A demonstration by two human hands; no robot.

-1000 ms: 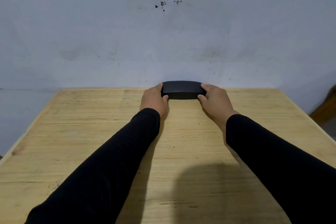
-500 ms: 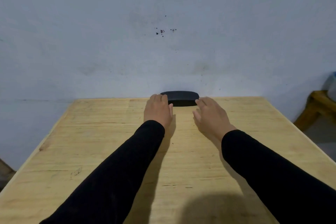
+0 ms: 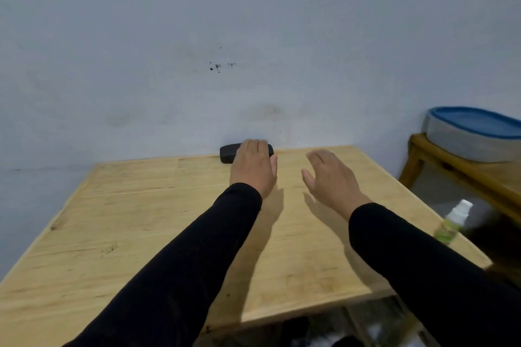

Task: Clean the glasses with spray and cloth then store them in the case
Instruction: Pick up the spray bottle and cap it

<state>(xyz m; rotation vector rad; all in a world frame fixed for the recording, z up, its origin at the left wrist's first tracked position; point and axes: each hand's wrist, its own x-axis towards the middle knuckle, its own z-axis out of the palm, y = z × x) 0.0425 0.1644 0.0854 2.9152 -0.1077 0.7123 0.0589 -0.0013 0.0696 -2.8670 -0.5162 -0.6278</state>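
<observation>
A black glasses case (image 3: 228,153) lies closed at the far edge of the wooden table (image 3: 135,222), against the wall. My left hand (image 3: 253,167) hovers in front of it with straight fingers and hides its right part. My right hand (image 3: 329,177) is open above the table, to the right of the case and apart from it. A small spray bottle (image 3: 452,224) with a white cap and green label stands beyond the table's right edge. No glasses or cloth are in view.
A grey tub with a blue lid (image 3: 476,132) sits on a low wooden bench (image 3: 439,160) at the right. The pale wall (image 3: 253,36) rises straight behind the table. Dark shapes lie on the floor below the table's near edge.
Both hands have let go of the case and drawn back from it. The view has swung to the right, bringing the bench, tub and spray bottle into sight.
</observation>
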